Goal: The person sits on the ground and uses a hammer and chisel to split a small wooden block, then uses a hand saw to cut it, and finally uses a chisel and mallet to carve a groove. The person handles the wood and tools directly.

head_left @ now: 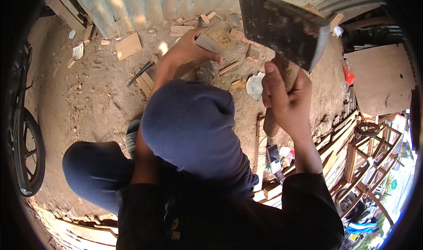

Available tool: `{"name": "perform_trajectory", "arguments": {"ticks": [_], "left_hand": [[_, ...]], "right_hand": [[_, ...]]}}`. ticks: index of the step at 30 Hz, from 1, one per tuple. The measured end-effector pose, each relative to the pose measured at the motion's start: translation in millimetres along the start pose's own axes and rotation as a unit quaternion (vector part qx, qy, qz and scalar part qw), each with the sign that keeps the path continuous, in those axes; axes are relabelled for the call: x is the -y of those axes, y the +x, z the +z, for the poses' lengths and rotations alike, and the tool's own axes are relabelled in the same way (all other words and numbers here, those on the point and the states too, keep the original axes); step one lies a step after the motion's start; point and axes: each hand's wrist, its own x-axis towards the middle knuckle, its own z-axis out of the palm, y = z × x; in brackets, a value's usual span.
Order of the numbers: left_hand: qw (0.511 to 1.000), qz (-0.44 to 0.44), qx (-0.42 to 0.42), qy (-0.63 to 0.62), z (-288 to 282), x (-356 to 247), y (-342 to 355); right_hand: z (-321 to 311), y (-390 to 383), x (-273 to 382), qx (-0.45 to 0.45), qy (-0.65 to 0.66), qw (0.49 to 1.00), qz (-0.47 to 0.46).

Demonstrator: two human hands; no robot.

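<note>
Wooden offcuts and chips litter a patch of dry brown dirt ground (88,95), seen from above by a person crouching with knees bent in dark blue trousers. Toward twelve o'clock, the left hand (187,51) reaches forward and closes around a short wooden block (214,39), holding it on end with its pale cut face tilted up; whether its lower end touches the ground cannot be seen behind the hand. At about one o'clock, raised well above the block and much nearer the camera, the right hand (284,98) is clenched tight around the thick wooden handle of a hatchet (282,27). The hatchet's broad, dark, rust-mottled blade fills the upper right of the view, its paler cutting edge facing right and down. Hatchet and block are well apart, not touching. Between the two hands, near the centre, a crumpled white scrap (254,84) lies on the dirt. At eleven o'clock sits a flat square wooden board (128,46), with a small dark hand tool (140,72) just below it. A corrugated metal sheet (167,3) runs along the top edge. At nine o'clock a bicycle wheel (31,155) stands at the rim, and at four o'clock stacked wooden frames (370,153) crowd the edge.
</note>
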Motion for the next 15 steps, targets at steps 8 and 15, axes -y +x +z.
{"name": "perform_trajectory", "arguments": {"ticks": [8,15], "left_hand": [[1.0,-0.022,0.01,-0.016,4,-34,-16],[0.999,-0.015,0.031,0.005,-1,-7,0]], "right_hand": [[-17,13,8,0.058,-0.083,0.99,0.1],[-12,21,-16,0.155,-0.183,0.968,0.071]]}}
